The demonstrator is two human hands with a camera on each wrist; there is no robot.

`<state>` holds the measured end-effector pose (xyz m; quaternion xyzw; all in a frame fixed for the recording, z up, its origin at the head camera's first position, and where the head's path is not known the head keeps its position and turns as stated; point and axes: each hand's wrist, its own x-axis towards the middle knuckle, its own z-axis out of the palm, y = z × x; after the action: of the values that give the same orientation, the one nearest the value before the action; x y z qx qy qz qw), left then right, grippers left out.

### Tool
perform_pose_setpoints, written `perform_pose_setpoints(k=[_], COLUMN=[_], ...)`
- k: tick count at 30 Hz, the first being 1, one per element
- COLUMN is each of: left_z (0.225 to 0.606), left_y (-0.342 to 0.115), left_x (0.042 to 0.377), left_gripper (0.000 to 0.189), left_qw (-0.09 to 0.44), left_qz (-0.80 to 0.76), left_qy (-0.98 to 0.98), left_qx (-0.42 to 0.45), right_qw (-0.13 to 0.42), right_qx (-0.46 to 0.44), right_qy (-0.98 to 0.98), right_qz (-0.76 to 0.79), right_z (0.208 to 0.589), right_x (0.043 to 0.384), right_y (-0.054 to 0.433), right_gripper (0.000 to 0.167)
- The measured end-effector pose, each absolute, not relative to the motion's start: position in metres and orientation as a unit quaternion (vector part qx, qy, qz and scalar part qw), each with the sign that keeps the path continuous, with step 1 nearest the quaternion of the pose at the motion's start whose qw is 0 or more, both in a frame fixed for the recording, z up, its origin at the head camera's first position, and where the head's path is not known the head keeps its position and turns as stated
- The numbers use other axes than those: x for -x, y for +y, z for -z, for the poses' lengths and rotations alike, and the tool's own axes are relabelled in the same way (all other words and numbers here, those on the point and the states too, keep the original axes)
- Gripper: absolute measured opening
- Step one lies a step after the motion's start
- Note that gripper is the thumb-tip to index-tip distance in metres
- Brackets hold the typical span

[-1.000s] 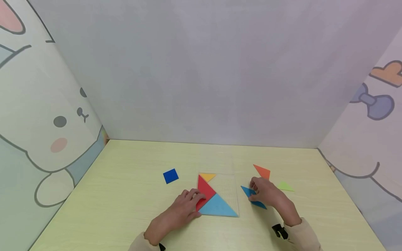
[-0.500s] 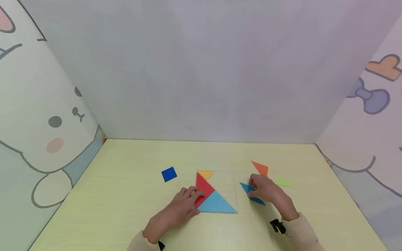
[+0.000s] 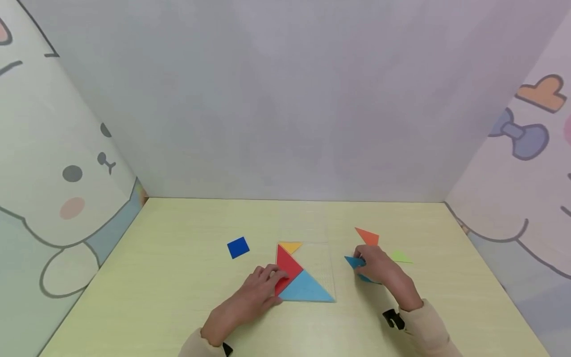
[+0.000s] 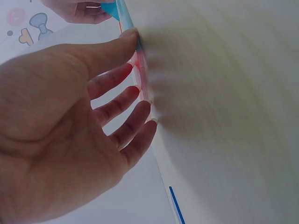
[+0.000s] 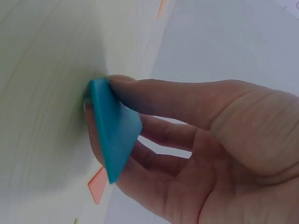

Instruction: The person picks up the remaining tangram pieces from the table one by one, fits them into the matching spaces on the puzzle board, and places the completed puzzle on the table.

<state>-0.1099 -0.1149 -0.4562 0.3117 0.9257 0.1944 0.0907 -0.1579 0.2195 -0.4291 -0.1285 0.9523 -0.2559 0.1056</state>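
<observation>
Blue piece (image 5: 117, 130), just the one, pinched in my right hand (image 3: 379, 265), thumb on one side and fingers on the other, tilted on edge beside the clear tray (image 3: 318, 255)! Over to my left hand (image 3: 254, 293): five fingers spread loosely, fingertips touching the red triangle (image 3: 288, 264), thumb down at the tray's near corner. Inside that tray I count three: one red, one light blue triangle (image 3: 308, 290) lying along the near edge, one small yellow triangle (image 3: 291, 246) up at the far edge, with bare tray to the right. Outside, on the pale table (image 3: 192, 233), three more lie flat: one dark blue square (image 3: 238, 247) well off to the left, one orange triangle (image 3: 369, 236) just beyond my right hand, its near end covered by it, and one green triangle (image 3: 401, 257) just to the right. Seven pieces altogether, then: five triangles, one square, and the one in my pinch. Two cream sleeves (image 3: 428, 329), two hands, one tray!
</observation>
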Motion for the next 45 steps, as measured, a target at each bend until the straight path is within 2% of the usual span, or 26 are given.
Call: perform_pose_setpoints(k=[5, 17, 28, 36, 45], left_z=[0.457, 0.455, 0.456, 0.456, 0.457], left_y=[-0.116, -0.114, -0.114, -0.114, -0.115], left_x=[0.110, 0.109, 0.109, 0.109, 0.108], left_gripper=[0.055, 0.056, 0.055, 0.055, 0.055], left_qw=[0.089, 0.085, 0.082, 0.079, 0.071], left_qz=[-0.195, -0.192, -0.193, -0.194, -0.188], left_qy=[0.925, 0.923, 0.923, 0.923, 0.923], left_qx=[-0.313, -0.322, -0.323, -0.324, -0.327], right_qw=[0.105, 0.109, 0.109, 0.102, 0.125], right_qx=[0.119, 0.124, 0.166, 0.176, 0.177], right_qy=[0.952, 0.943, 0.931, 0.919, 0.890], right_qz=[0.262, 0.289, 0.307, 0.337, 0.401], right_z=[0.431, 0.426, 0.427, 0.432, 0.438], right_x=[0.159, 0.159, 0.162, 0.163, 0.165], right_y=[0.220, 0.222, 0.224, 0.224, 0.219], right_gripper=[0.018, 0.005, 0.014, 0.013, 0.022])
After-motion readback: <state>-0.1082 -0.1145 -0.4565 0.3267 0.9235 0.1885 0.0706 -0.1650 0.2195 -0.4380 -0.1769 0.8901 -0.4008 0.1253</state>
